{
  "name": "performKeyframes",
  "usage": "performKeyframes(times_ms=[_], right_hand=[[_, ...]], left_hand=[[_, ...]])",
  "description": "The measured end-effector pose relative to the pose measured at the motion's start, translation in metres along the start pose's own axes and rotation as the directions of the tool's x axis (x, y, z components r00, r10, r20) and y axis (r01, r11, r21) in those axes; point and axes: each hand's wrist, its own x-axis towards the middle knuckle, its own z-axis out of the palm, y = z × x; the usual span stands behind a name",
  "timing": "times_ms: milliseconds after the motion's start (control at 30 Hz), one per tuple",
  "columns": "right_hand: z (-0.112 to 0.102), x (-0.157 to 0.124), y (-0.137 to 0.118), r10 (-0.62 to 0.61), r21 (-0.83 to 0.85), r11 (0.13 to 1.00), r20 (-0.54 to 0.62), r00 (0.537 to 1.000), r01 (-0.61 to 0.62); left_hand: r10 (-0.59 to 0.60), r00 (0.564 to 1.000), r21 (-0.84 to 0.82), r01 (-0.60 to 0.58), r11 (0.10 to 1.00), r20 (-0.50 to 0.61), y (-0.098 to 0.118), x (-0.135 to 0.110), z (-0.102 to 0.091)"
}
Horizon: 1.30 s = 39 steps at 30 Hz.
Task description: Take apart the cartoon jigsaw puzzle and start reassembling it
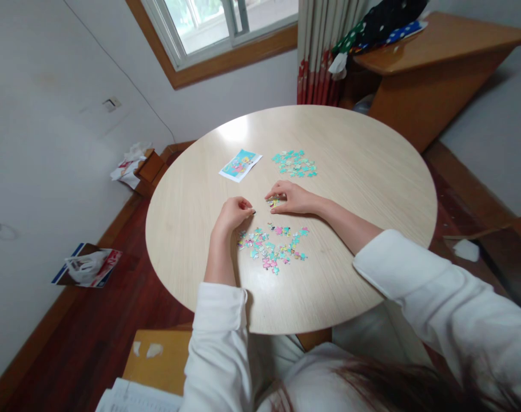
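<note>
My left hand [235,214] is closed in a pinch on a small dark-edged jigsaw piece [254,212], just above the table. Across from it, my right hand [295,198] curves its thumb and fingers around a small cluster of jigsaw pieces [272,202] lying on the tabletop; its fingers partly hide them. Nearer my body is a spread of loose pink, teal and yellow pieces [269,250]. Beyond my right hand lies a separate pile of mostly teal pieces [295,165]. A picture card [240,165] with a blue printed scene rests to the left of that pile.
All of this lies on a round pale wooden table [350,143]. A wooden desk [440,48] with dark cloths stands at the back right, beside a curtain [324,46]. Below the table's left side is a yellowish wooden seat [157,360] with papers.
</note>
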Motion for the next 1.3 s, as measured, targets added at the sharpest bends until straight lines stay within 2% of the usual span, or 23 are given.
performKeyframes(times_ms=[167,333,1100,1300], right_hand=[[-0.0017,-0.0002,0.0017,0.011,-0.02,1.0,0.01,1.0,-0.01],[-0.0027,-0.0005,0.0017,0.026,-0.033,0.999,0.007,1.0,-0.026],[-0.0027,0.0007,0.0046,0.018,-0.075,0.997,-0.007,1.0,-0.018],[-0.0049,0.0003,0.0061,0.017,-0.047,0.999,0.015,1.0,-0.017]], left_hand=[[0.005,0.997,-0.008,-0.004,1.0,0.073,-0.0031,0.0011,-0.0005],[-0.001,0.991,0.076,-0.009,0.997,0.131,-0.0006,0.0002,-0.0024],[-0.024,0.994,0.096,0.014,0.995,0.105,0.0024,-0.0006,0.0008],[0.004,0.996,0.105,-0.013,0.994,0.094,0.0044,-0.0007,0.0027]])
